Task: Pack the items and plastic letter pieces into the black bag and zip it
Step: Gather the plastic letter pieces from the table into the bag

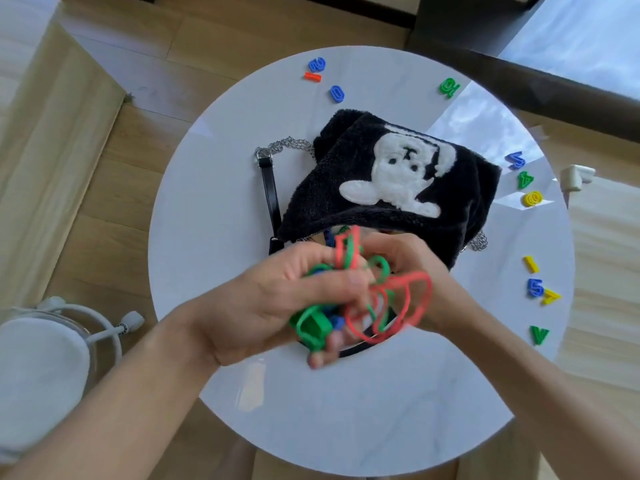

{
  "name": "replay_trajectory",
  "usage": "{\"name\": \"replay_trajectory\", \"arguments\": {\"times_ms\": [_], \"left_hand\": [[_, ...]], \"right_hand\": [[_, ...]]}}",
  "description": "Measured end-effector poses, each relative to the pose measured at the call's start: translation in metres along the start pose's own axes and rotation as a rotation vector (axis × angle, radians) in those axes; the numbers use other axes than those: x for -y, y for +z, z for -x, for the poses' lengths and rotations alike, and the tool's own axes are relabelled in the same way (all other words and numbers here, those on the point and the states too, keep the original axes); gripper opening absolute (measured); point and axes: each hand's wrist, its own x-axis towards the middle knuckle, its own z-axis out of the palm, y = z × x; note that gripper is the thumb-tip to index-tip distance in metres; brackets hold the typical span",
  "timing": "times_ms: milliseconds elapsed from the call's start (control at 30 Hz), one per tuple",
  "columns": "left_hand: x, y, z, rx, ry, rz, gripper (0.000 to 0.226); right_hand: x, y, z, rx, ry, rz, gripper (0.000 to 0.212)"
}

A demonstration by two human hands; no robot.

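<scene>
A fluffy black bag (467, 188) with a white bear patch lies on the round white table (214, 209), its zipped mouth open toward me. Just in front of that mouth, my left hand (277, 299) and my right hand (408, 258) together clutch a bundle of red, green and blue plastic cutter pieces (377, 299). Loose plastic letter and number pieces lie around the table's rim: blue and orange ones (322, 76) at the back left, a green one (449, 87) at the back, and several (535, 287) along the right edge.
The bag's black strap and silver chain (270, 188) trail off to the left of the bag. A white stool (41, 368) stands on the wooden floor at the lower left. A window is at the upper right.
</scene>
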Motion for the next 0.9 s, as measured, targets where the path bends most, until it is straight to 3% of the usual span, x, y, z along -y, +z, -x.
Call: {"name": "replay_trajectory", "arguments": {"times_ms": [100,200,300,500,600,733,833,900], "left_hand": [[0.016,-0.017,-0.006,-0.551,0.047,-0.138,0.024],[0.042,-0.022,-0.024,-0.790,0.030,0.002,0.027],[0.061,-0.015,-0.046,-0.819,0.000,0.160,0.026],[0.070,-0.007,-0.072,-0.708,-0.018,0.465,0.049],[0.075,-0.009,-0.077,-0.732,0.009,0.384,0.037],[0.080,-0.017,-0.077,-0.782,0.053,0.374,0.031],[0.084,-0.021,-0.078,-0.805,0.020,0.323,0.032],[0.086,-0.022,-0.081,-0.829,-0.021,0.303,0.034]], "right_hand": [[-0.002,-0.010,0.012,-0.083,0.114,-0.122,0.019],[0.007,-0.003,0.023,-0.162,0.146,-0.128,0.020],[0.018,0.014,0.031,-0.136,0.069,0.036,0.031],[0.021,0.029,0.040,0.032,0.003,0.681,0.038],[0.020,0.021,0.039,0.089,-0.001,0.657,0.025],[0.016,0.001,0.035,0.047,-0.059,0.343,0.033],[0.003,-0.014,0.021,-0.171,-0.068,0.271,0.032],[-0.016,-0.025,0.003,-0.326,-0.006,0.486,0.036]]}}
